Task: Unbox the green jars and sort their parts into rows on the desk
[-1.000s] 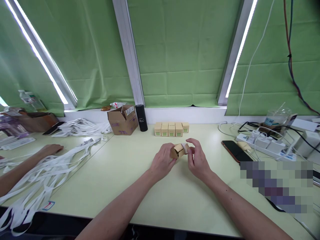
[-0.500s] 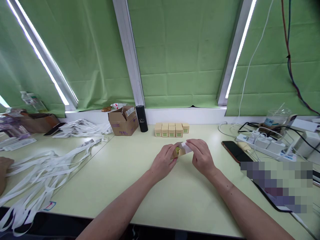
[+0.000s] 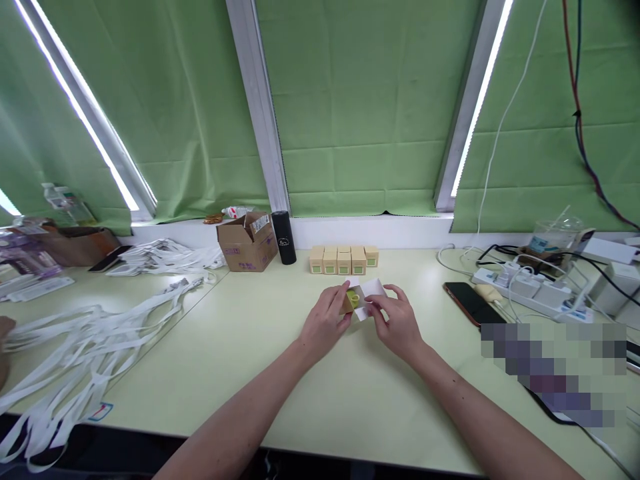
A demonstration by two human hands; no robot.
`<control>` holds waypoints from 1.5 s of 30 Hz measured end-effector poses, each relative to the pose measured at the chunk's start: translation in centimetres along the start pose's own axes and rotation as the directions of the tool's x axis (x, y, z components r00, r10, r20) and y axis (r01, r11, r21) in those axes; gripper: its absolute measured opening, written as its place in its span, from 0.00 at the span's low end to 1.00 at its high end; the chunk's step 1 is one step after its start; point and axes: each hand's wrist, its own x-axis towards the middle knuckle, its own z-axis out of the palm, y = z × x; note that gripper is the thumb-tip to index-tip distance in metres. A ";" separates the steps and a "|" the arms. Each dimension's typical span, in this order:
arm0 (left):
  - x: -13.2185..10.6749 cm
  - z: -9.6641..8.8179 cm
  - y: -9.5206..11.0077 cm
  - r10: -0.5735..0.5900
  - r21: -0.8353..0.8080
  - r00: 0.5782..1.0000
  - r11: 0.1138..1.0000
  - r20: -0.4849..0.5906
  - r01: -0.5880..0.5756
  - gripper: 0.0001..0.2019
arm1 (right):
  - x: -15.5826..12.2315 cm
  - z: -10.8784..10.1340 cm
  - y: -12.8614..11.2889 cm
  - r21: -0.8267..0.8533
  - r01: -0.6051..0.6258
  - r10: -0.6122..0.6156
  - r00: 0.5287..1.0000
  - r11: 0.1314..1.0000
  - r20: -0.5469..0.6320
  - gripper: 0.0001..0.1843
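My left hand [image 3: 326,323] grips a small tan cardboard box [image 3: 349,301] just above the pale green table [image 3: 280,373]. A yellow-green item [image 3: 354,298] shows at the box's open end. My right hand [image 3: 399,321] pinches a white folded paper [image 3: 369,293] that sticks out of the box. Both hands are closed around these things in the middle of the table. Behind them, near the window sill, stands a row of several matching tan boxes [image 3: 343,259] with green labels.
An open brown carton [image 3: 247,241] and a black cylinder [image 3: 283,236] stand at the back left. White straps [image 3: 85,333] cover the left table, where another person's hand [image 3: 5,330] shows at the edge. A dark phone [image 3: 471,303], a power strip [image 3: 530,285] and cables lie right.
The white paper has come further out of the box and the yellow-green item now shows. The other person's hand at the left has drawn back to the frame edge.
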 end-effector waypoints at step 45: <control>1.2 -0.2 -3.1 -0.665 -0.924 0.710 0.075 0.234 0.375 0.30 | -0.6 1.0 1.4 0.015 -0.580 0.559 0.792 0.815 0.246 0.15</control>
